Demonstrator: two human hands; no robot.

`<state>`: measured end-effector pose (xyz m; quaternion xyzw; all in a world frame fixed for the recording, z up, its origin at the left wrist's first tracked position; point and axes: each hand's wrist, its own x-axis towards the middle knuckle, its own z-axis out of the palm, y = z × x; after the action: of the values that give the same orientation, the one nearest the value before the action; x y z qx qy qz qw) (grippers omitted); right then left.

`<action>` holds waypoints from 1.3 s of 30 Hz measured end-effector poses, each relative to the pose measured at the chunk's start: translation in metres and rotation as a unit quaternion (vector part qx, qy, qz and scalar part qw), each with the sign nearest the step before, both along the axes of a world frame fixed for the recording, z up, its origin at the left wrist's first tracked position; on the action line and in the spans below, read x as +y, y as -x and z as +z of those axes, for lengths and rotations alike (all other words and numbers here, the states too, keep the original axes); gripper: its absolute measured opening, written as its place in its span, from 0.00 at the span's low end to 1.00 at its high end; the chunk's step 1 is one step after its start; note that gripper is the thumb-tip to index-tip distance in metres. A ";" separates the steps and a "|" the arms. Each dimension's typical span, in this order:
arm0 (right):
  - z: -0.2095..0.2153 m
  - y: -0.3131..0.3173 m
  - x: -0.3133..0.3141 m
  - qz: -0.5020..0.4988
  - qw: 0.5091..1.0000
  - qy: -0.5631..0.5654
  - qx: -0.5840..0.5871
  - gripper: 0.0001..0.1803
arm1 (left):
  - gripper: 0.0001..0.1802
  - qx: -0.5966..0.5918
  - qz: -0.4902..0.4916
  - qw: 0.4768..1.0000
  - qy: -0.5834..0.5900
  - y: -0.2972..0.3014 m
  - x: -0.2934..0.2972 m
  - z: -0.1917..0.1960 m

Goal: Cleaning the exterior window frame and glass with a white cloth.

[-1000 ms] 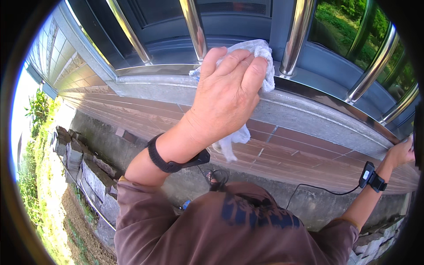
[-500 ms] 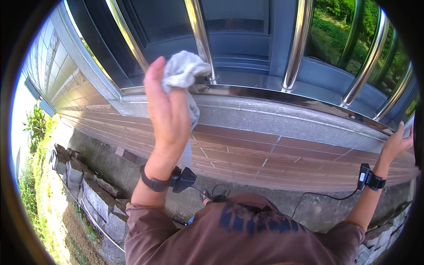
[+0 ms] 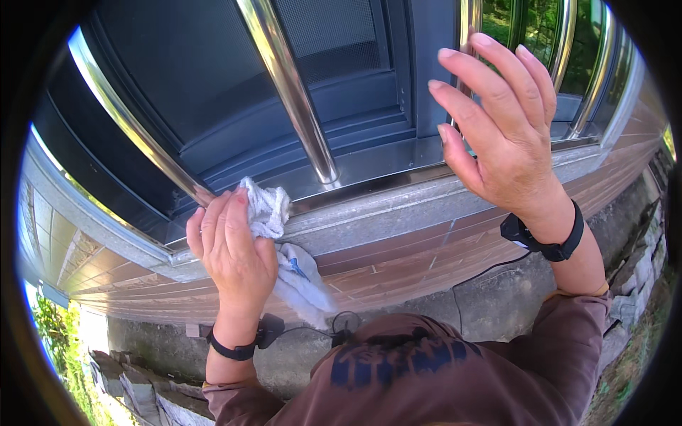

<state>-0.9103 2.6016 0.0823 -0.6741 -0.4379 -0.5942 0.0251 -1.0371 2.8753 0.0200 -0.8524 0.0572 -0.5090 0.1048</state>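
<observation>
My left hand (image 3: pixel 231 245) grips a whitish cloth (image 3: pixel 268 209) at the left end of the metal sill, close to the foot of a shiny bar (image 3: pixel 135 135). The cloth is bunched up under and beside my fingers, and its loose tail (image 3: pixel 302 280) hangs down over the stone ledge in front of the wall. My right hand (image 3: pixel 508 128) is raised in front of the bars on the right, fingers spread, with nothing in it. Whether its fingertips touch the bar (image 3: pixel 465 71) behind them, I cannot tell.
Upright polished bars (image 3: pixel 291 92) stand in front of a dark-framed window (image 3: pixel 341 99) with a mesh screen. Below runs a grey stone ledge (image 3: pixel 355 216) over brown wall tiles (image 3: pixel 355 266). Rough stone blocks line the path (image 3: pixel 284 362); a black cable (image 3: pixel 490 270) hangs by my right arm.
My left hand has come down with the cloth from in front of the bars to the sill. The right hand has left the far right end and is now raised nearer the middle, fingers spread.
</observation>
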 end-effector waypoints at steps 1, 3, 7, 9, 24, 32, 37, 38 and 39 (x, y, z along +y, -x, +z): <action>0.004 0.002 0.009 -0.011 1.000 0.003 0.000 0.17 | 0.26 0.000 -0.011 1.000 0.003 -0.002 0.001 -0.001; 0.011 0.005 0.022 -0.081 0.994 0.033 -0.067 0.18 | 0.26 -0.017 -0.037 0.999 0.012 -0.005 0.003 -0.002; 0.029 0.011 0.027 -0.207 0.957 0.201 -0.025 0.13 | 0.26 -0.022 -0.069 0.997 0.017 -0.006 0.009 -0.008; 0.016 -0.027 0.026 -0.060 0.985 0.075 -0.141 0.12 | 0.25 -0.038 -0.076 0.996 0.015 -0.009 0.006 -0.008; 0.017 -0.014 0.067 -0.153 0.970 0.189 0.001 0.29 | 0.22 -0.058 -0.080 0.994 0.050 -0.014 0.009 -0.013; 0.032 -0.030 0.095 -0.166 0.961 0.218 -0.046 0.36 | 0.24 -0.045 -0.097 0.992 0.064 -0.011 0.003 -0.017; 0.033 -0.039 0.102 -0.171 0.955 0.241 -0.023 0.32 | 0.19 -0.054 -0.110 0.989 0.083 -0.010 0.011 -0.022; 0.035 -0.041 0.098 -0.164 0.957 0.238 -0.028 0.32 | 0.18 -0.048 -0.111 0.989 0.090 -0.010 0.009 -0.021; 0.038 -0.042 0.093 -0.158 0.958 0.235 -0.032 0.32 | 0.18 -0.047 -0.109 0.989 0.092 -0.011 0.009 -0.021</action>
<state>-0.8686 2.6944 0.1199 -0.7020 -0.4539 -0.4923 -0.2426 -1.0261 2.8843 -0.0011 -0.8224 0.0974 -0.5598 -0.0278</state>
